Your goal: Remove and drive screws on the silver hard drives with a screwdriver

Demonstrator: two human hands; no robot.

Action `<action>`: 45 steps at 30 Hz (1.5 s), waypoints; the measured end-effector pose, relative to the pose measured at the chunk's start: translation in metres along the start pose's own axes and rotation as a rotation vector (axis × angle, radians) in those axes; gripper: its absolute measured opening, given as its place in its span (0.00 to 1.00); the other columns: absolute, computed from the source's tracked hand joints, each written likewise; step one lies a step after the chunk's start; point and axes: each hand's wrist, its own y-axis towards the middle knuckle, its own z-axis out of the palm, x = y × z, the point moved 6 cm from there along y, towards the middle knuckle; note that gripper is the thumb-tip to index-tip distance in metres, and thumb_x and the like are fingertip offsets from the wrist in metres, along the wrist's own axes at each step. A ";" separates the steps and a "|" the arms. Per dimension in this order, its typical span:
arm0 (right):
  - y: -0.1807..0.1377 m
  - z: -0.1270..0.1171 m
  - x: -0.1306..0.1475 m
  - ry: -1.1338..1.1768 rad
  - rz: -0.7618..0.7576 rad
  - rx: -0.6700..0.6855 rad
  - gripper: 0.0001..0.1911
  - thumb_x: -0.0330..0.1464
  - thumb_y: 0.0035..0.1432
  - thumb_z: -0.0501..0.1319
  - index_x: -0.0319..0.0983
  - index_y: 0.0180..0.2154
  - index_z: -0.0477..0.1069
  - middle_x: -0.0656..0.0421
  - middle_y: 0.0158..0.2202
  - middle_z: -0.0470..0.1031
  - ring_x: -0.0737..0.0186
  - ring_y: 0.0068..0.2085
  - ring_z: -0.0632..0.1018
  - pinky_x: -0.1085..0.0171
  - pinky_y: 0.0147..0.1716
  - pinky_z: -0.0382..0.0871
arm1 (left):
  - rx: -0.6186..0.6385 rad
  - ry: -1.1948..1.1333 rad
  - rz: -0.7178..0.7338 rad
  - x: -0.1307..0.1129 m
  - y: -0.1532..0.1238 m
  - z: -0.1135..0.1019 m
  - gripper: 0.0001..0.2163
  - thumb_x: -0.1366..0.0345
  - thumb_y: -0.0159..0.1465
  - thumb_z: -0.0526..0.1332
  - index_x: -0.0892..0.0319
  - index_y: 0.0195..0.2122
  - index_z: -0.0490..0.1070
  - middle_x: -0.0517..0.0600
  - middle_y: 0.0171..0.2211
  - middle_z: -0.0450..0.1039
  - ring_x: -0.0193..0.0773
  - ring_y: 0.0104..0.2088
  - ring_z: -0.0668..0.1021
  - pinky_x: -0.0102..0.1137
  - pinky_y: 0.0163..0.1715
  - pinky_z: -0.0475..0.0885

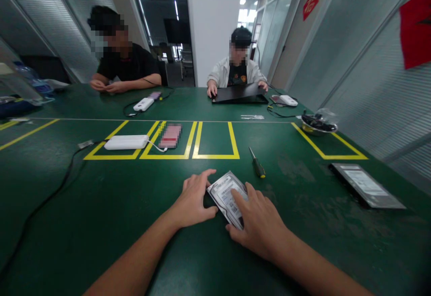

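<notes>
A silver hard drive with a white label lies on the green table right in front of me. My left hand rests against its left edge, fingers curled round the corner. Over the drive's right side lies my right hand, forefinger stretched onto the label and thumb under the near edge. Both hands grip the drive between them. A small screwdriver with a green and yellow handle lies just beyond the drive, to the right.
Yellow tape boxes mark the table's middle; a white power bank and a pink phone lie in them. A second flat drive lies at right, a bowl of parts beyond it. Two people sit at the far side.
</notes>
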 end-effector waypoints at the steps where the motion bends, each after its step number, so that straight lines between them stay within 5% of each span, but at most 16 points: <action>1: 0.000 0.000 -0.001 0.006 0.002 0.001 0.44 0.48 0.52 0.65 0.41 0.66 0.57 0.38 0.65 0.50 0.34 0.59 0.63 0.45 0.55 0.61 | 0.006 -0.003 -0.001 0.000 0.000 0.000 0.42 0.62 0.51 0.68 0.53 0.65 0.48 0.50 0.44 0.68 0.50 0.47 0.68 0.45 0.52 0.58; 11: 0.001 -0.005 -0.005 0.100 -0.005 -0.024 0.41 0.47 0.49 0.67 0.40 0.62 0.62 0.45 0.55 0.62 0.42 0.53 0.66 0.48 0.53 0.63 | 0.011 -0.022 -0.002 0.003 0.001 0.001 0.43 0.62 0.51 0.69 0.52 0.65 0.47 0.49 0.44 0.68 0.49 0.47 0.68 0.44 0.52 0.56; 33: -0.003 -0.005 -0.022 0.150 -0.036 -0.176 0.37 0.45 0.50 0.67 0.42 0.60 0.64 0.46 0.58 0.60 0.42 0.54 0.64 0.47 0.53 0.62 | 0.030 -0.013 -0.020 0.007 0.001 0.003 0.45 0.64 0.49 0.68 0.52 0.66 0.45 0.51 0.50 0.65 0.50 0.51 0.68 0.46 0.56 0.54; 45: -0.038 -0.014 -0.090 0.135 0.067 -0.292 0.33 0.48 0.52 0.63 0.39 0.56 0.65 0.48 0.57 0.62 0.46 0.53 0.67 0.50 0.51 0.67 | 0.020 0.009 -0.011 0.004 0.000 0.003 0.42 0.62 0.51 0.68 0.51 0.65 0.49 0.52 0.49 0.65 0.50 0.50 0.68 0.46 0.55 0.56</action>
